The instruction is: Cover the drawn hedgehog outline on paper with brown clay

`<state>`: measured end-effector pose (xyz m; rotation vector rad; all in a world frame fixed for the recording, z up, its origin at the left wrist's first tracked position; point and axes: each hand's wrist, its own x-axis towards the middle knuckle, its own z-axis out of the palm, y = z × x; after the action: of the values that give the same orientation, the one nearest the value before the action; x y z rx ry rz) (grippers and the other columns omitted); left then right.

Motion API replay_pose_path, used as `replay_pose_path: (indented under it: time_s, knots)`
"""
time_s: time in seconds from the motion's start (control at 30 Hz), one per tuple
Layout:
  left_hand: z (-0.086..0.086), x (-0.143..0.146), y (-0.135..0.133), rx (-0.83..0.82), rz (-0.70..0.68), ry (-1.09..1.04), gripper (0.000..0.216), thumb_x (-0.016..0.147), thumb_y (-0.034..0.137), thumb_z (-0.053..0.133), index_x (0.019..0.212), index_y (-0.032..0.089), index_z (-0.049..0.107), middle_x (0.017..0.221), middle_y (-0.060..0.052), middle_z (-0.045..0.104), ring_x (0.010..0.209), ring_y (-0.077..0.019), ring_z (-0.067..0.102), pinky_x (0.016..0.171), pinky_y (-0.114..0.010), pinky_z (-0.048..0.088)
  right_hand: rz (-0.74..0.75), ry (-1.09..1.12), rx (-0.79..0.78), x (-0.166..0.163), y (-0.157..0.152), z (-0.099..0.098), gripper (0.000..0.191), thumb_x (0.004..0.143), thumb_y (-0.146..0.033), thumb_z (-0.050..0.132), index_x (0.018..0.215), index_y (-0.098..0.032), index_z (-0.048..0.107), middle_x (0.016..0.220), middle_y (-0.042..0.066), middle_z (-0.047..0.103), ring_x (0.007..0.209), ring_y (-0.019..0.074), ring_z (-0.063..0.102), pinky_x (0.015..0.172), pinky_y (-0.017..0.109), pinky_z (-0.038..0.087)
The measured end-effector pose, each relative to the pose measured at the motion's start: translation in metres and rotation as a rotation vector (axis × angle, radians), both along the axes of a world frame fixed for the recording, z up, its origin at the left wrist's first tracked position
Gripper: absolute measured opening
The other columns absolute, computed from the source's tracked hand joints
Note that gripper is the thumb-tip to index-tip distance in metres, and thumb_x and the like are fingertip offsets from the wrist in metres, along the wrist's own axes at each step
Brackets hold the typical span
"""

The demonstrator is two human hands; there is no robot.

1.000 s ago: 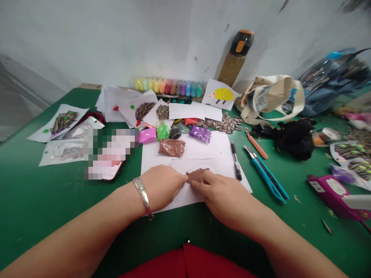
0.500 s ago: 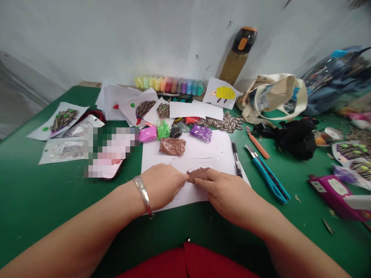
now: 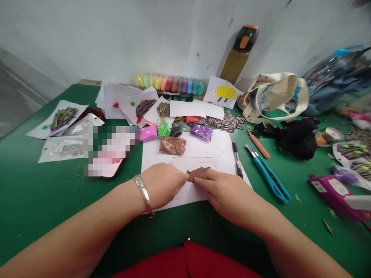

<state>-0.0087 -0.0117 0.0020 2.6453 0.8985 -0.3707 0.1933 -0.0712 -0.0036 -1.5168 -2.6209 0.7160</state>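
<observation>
A: Quick, room round the sheet (image 3: 218,148)?

B: Near side: band of green counter (image 3: 43,195) shows btwn sheet & red top (image 3: 189,264). L side: more counter, w/ phone (image 3: 110,164), part blurred, a bit off sheet's L edge.

A: R side?

B: Tighter. Pen (image 3: 237,159) lies along sheet's R edge; cutter (image 3: 269,175) just beyond, blade end away from the person; peach tool (image 3: 259,145) past sheet's far R corner.

A: Far side?

B: Crowded. Brown packet (image 3: 173,146) on sheet's far half; pink packet (image 3: 147,133), green packet (image 3: 164,129) & purple packet (image 3: 202,132) at its far edge; seeds (image 3: 228,122) heaped behind, wall (image 3: 168,34) at back.

A: And the clay (image 3: 197,174)?

B: On the card (image 3: 180,163), which lies on sheet's near half. Looks thin & flat, matte brown, far edge ragged w/ small points. Part hidden under R hand (image 3: 227,193). Drawn curve shows on card just beyond clay.

A: Fingers?

B: L hand (image 3: 162,185): fingers curled in, tips at clay's L edge; can't tell if they pinch it. R hand: palm down, thumb & index tips a little apart on clay's R part, other fingers mostly hidden; can't tell if it grips.

A: Hands vs sheet?

B: L hand over its near L part, R hand over near R part. Silver bangle (image 3: 142,191) on L wrist.
</observation>
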Motion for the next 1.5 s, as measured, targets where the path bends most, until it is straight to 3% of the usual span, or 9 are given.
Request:
replay_pose_path:
  time_s: [0.2, 0.37, 0.7, 0.97, 1.17, 1.33, 1.5]
  knots:
    - [0.002, 0.001, 0.001, -0.002, 0.000, -0.001, 0.026, 0.095, 0.026, 0.042, 0.094, 0.022, 0.068, 0.078, -0.006, 0.072, 0.070, -0.0235, 0.066, 0.056, -0.030, 0.037, 0.014, -0.027, -0.002, -0.001, -0.003, 0.003, 0.045, 0.087, -0.010, 0.039, 0.125, -0.023, 0.061, 0.126, 0.008, 0.060, 0.112, 0.0238, 0.059, 0.091, 0.036, 0.049]
    - [0.001, -0.002, 0.001, -0.019, -0.008, -0.046, 0.026, 0.095, 0.026, 0.042, 0.102, 0.023, 0.067, 0.082, -0.006, 0.072, 0.071, -0.0233, 0.066, 0.058, -0.030, 0.040, -0.001, 0.016, 0.034, -0.001, -0.002, -0.001, 0.055, 0.086, -0.008, 0.038, 0.136, -0.026, 0.051, 0.132, 0.006, 0.056, 0.112, 0.0204, 0.057, 0.092, 0.032, 0.047]
    - [0.007, -0.002, 0.006, -0.120, -0.006, -0.069, 0.028, 0.095, 0.022, 0.042, 0.104, 0.022, 0.069, 0.094, -0.005, 0.074, 0.082, -0.0214, 0.068, 0.066, -0.028, 0.044, 0.087, -0.158, 0.095, -0.013, -0.004, 0.000, 0.036, 0.089, -0.014, 0.040, 0.119, -0.019, 0.059, 0.096, 0.007, 0.062, 0.076, 0.0195, 0.060, 0.063, 0.030, 0.045]
    - [0.009, -0.001, 0.008, -0.151, 0.019, -0.078, 0.028, 0.093, 0.020, 0.045, 0.106, 0.022, 0.069, 0.093, -0.003, 0.074, 0.077, -0.0185, 0.067, 0.064, -0.026, 0.043, -0.018, -0.033, 0.064, -0.009, -0.002, -0.003, 0.047, 0.089, -0.011, 0.037, 0.132, -0.022, 0.052, 0.116, 0.008, 0.061, 0.092, 0.0186, 0.061, 0.076, 0.029, 0.047]
    - [0.010, -0.003, 0.012, -0.188, 0.046, -0.108, 0.029, 0.092, 0.019, 0.045, 0.106, 0.022, 0.070, 0.097, -0.003, 0.074, 0.082, -0.0176, 0.066, 0.067, -0.024, 0.042, 0.050, -0.147, 0.090, -0.014, -0.004, -0.009, 0.046, 0.089, -0.012, 0.039, 0.132, -0.018, 0.051, 0.106, 0.010, 0.062, 0.080, 0.0201, 0.062, 0.067, 0.032, 0.047]
    - [0.016, -0.008, 0.017, -0.214, 0.105, -0.106, 0.028, 0.090, 0.020, 0.044, 0.094, 0.022, 0.071, 0.086, -0.001, 0.073, 0.075, -0.0157, 0.064, 0.063, -0.022, 0.039, 0.089, -0.202, 0.140, -0.016, -0.005, -0.010, 0.043, 0.088, -0.013, 0.040, 0.129, -0.016, 0.052, 0.100, 0.009, 0.062, 0.072, 0.0207, 0.061, 0.059, 0.033, 0.045]
    - [0.014, -0.012, 0.018, -0.206, 0.114, -0.122, 0.029, 0.090, 0.022, 0.044, 0.095, 0.023, 0.073, 0.085, -0.001, 0.073, 0.076, -0.0165, 0.064, 0.065, -0.023, 0.040, 0.044, -0.096, 0.096, -0.015, -0.003, -0.007, 0.038, 0.090, -0.014, 0.039, 0.123, -0.019, 0.057, 0.101, 0.008, 0.064, 0.084, 0.0207, 0.063, 0.070, 0.032, 0.049]
